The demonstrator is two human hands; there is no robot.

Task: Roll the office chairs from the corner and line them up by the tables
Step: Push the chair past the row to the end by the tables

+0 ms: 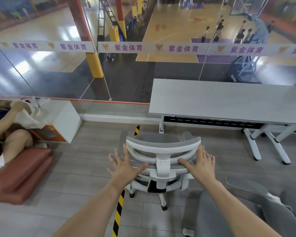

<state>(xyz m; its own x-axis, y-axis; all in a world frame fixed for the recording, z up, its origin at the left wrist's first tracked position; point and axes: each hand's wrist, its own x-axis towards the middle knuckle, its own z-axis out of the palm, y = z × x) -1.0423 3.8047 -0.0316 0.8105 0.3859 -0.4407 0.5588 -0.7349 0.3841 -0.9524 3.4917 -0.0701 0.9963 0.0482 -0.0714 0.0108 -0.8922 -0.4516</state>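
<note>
White-and-grey mesh office chair, frame centre, before the grey table (seat hidden behind backrest). Second grey chair, lower right, cut off. Left hand and right hand: fingers spread, flanking the headrest; contact unclear.

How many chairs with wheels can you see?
2. One white chair sits between both hands, left of the table. One grey chair, partly cut off, is at bottom right. Others may be out of view.

grey floor carries chair, table.
</note>
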